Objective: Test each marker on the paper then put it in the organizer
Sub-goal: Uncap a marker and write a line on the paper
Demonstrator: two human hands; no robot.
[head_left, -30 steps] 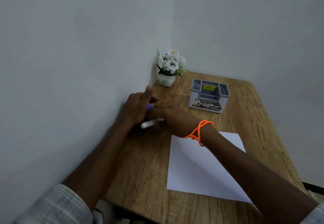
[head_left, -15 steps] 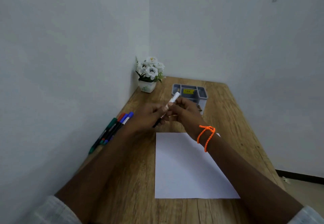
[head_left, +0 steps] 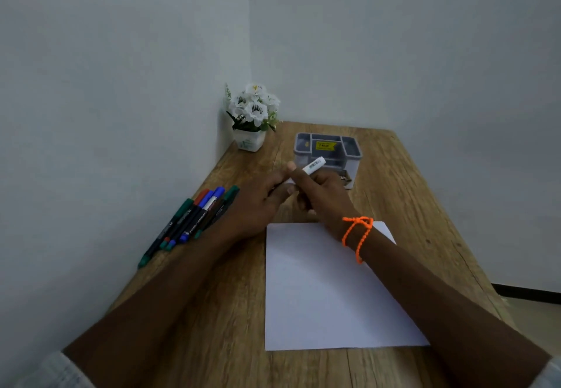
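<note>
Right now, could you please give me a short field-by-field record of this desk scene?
In hand: white marker, gripped by both hands, left hand and right hand, above the table
Waiting: marker bundle lying by the left wall
Paper: white sheet, flat, no marks visible
Organizer: grey organizer behind the hands, no markers seen in it
Other: flower pot in the corner; orange bracelet on the right wrist
Surface: wooden table

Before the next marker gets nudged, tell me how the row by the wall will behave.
The markers look round and slim, so a sideways push would probably roll them. They lie packed together, so nudging one likely shifts its neighbours. The wall beside them should stop rolling that way.
</note>
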